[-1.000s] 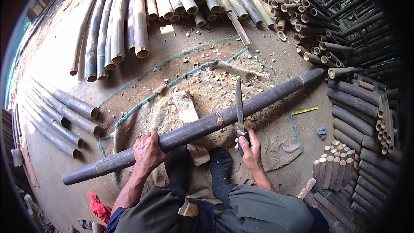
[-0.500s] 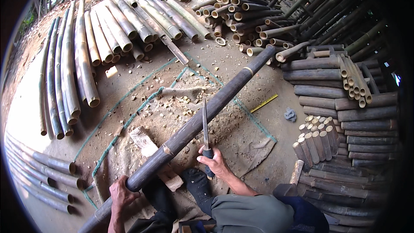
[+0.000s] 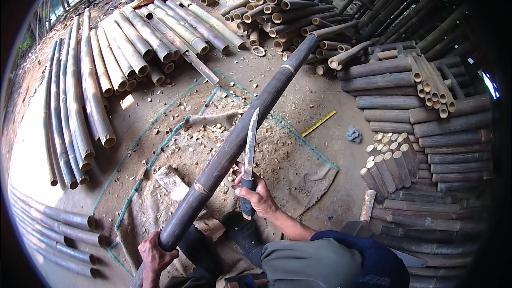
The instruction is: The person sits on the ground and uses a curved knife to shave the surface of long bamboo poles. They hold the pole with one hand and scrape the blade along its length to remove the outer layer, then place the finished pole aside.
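A long dark bamboo pole (image 3: 215,166) slants from the lower left up to the far right, with pale rings at its joints. My left hand (image 3: 155,255) is closed round its near part. In my right hand (image 3: 260,196) is a knife (image 3: 250,152), held by its dark wrapped handle with the blade pointing up. The blade crosses the pole's right edge in view; whether they touch I cannot tell. Beneath the pole lies a pale, rough wooden block (image 3: 172,182), partly hidden by it, close to my feet.
A sackcloth (image 3: 298,189) with a green edge and scattered chips covers the ground. Split-off bamboo poles (image 3: 101,74) lie at the left, cut dark lengths (image 3: 453,144) are stacked at the right. A yellow measuring tape (image 3: 319,123), a grey rag (image 3: 353,134) and a saw blade (image 3: 408,258) lie rightward.
The pole has swung to a steeper angle, its far end shifting left and up. My left hand has moved down and slightly right. The knife has turned, showing more of its blade's flat.
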Tool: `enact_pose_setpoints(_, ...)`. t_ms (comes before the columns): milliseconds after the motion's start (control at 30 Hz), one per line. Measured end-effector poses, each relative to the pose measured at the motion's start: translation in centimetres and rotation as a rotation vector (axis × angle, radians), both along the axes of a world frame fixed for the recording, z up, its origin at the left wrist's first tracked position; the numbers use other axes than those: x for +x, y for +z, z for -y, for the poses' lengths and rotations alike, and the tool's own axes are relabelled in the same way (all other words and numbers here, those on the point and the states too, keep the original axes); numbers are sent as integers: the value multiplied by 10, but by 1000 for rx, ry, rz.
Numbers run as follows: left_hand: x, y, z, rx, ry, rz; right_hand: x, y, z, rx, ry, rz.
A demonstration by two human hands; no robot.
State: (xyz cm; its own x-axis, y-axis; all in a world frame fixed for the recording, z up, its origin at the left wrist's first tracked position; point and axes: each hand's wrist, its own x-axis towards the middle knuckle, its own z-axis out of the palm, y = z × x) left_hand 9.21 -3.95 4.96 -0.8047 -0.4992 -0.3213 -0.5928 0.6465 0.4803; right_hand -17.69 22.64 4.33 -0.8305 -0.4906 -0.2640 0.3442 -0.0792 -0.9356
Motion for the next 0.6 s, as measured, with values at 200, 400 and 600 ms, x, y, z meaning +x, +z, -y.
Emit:
enact_pose_setpoints(200, 32, 22, -18, 87, 63, 81, 23, -7, -20, 116, 105, 51)
enact_pose_setpoints(400, 4, 13, -15, -44, -47, 12, 4, 1, -26, 107, 24, -6)
enact_pose_setpoints(600, -85, 3, -34, 76, -70, 2, -64, -7, -30, 75, -208, -92)
